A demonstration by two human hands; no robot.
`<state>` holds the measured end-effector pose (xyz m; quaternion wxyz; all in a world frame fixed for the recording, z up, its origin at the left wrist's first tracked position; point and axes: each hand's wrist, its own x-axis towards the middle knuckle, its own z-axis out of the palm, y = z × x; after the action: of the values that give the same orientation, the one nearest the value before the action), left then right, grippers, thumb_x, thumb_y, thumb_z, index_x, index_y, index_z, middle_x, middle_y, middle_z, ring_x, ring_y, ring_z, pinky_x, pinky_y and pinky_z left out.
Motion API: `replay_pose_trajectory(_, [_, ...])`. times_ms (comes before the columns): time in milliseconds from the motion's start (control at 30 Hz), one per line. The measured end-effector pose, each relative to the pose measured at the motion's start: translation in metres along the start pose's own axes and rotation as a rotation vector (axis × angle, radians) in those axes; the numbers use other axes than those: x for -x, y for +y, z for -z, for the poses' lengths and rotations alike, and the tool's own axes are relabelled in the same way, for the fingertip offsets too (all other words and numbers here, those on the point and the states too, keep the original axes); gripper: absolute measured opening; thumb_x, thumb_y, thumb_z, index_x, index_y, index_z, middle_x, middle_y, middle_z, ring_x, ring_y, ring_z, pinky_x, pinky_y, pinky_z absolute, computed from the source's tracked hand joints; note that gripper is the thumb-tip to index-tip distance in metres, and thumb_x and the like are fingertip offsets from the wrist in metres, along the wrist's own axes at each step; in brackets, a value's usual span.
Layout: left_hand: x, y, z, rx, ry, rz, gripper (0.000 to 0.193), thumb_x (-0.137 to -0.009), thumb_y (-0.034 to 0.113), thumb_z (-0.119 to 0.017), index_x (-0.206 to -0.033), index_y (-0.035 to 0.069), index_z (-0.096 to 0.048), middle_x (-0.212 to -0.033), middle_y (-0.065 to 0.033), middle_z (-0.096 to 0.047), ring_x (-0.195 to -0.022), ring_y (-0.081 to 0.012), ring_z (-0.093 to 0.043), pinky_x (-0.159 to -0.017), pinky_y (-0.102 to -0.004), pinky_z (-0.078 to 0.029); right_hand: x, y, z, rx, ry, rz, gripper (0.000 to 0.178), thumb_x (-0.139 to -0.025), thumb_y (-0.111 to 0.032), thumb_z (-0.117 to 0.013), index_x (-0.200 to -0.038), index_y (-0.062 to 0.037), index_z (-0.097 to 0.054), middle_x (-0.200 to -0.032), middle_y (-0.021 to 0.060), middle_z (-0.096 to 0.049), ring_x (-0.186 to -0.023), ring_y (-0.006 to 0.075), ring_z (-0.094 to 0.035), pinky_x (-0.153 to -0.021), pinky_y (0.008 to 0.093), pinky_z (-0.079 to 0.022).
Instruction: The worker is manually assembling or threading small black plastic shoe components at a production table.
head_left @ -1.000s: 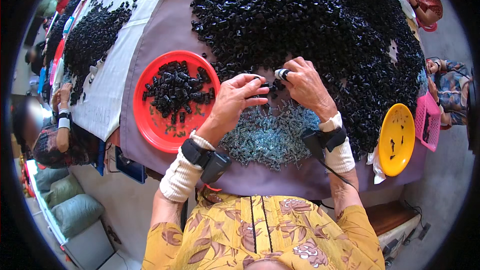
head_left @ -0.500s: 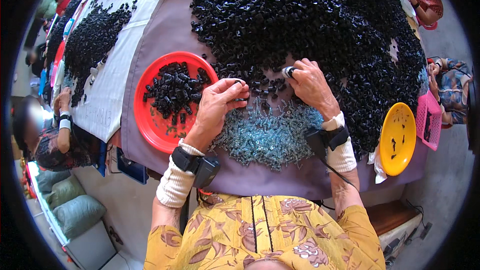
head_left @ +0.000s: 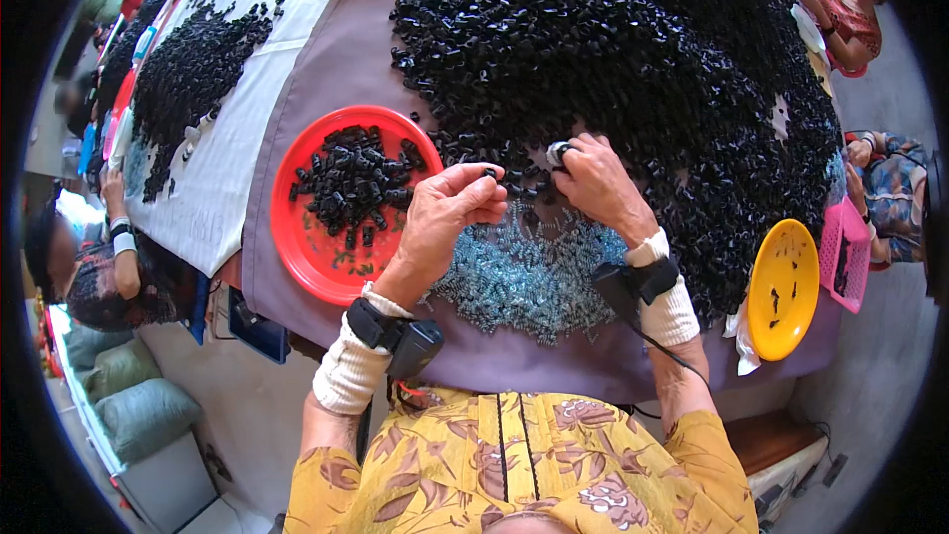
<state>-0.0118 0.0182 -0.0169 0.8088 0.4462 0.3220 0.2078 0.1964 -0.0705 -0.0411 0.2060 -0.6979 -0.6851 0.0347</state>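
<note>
My left hand (head_left: 445, 220) is pinched on a small black plastic piece (head_left: 489, 173) between thumb and fingertips, beside a red plate. To its right my right hand (head_left: 601, 185) is closed, palm down, at the near edge of a big heap of small black parts (head_left: 593, 49). A white and black band or piece (head_left: 558, 152) shows at its thumb side; what its fingertips hold is hidden. Between and below both hands lies a spread of small bluish metal springs (head_left: 534, 277). The red plate (head_left: 294, 252) holds a pile of black pieces (head_left: 351, 183).
A yellow plate (head_left: 788, 302) with a few black bits stands at the right edge, next to a pink basket (head_left: 845, 237). A white cloth with more black parts (head_left: 193, 64) lies at left. Other people sit at both sides. Wired devices (head_left: 415, 346) are strapped to my wrists.
My right hand has moved left, nearer to my left hand. The left hand keeps its pinch in nearly the same place. The whole view has shifted slightly.
</note>
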Motion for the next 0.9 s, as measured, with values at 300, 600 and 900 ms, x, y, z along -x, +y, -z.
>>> replay_pose_trajectory(300, [0.001,0.005,-0.029,0.142,-0.036,-0.058,0.022,-0.091,0.011,-0.055,-0.109,-0.001,-0.058,-0.095,-0.0110,-0.064,-0.083,-0.0192,-0.065,-0.077,-0.0322,-0.054,-0.001,-0.036,0.035,-1.333,0.197,-0.216,0.015,-0.082,-0.006,-0.065,-0.097,-0.0034,-0.065,-0.105,0.0052,-0.062,-0.091,0.0112,-0.059,-0.080,0.0240,-0.047])
replay_pose_trajectory(600, [0.000,0.006,-0.038,0.249,-0.074,-0.131,0.020,-0.090,0.008,-0.056,-0.108,-0.001,-0.058,-0.097,-0.0104,-0.064,-0.083,-0.0185,-0.065,-0.075,-0.0313,-0.055,-0.001,-0.052,0.035,-1.038,0.210,-0.233,0.016,-0.080,-0.008,-0.066,-0.092,0.0006,-0.064,-0.097,0.0070,-0.062,-0.090,0.0168,-0.060,-0.079,0.0297,-0.048])
replay_pose_trajectory(900, [-0.002,0.003,-0.034,0.118,-0.010,-0.193,0.021,-0.088,0.008,-0.058,-0.107,-0.001,-0.060,-0.094,-0.0098,-0.065,-0.079,-0.0150,-0.064,-0.073,-0.0277,-0.054,-0.009,-0.051,0.046,-0.218,0.290,0.139,0.017,-0.074,-0.008,-0.066,-0.086,0.0024,-0.063,-0.089,0.0142,-0.059,-0.090,0.0300,-0.056,-0.081,0.0398,-0.044])
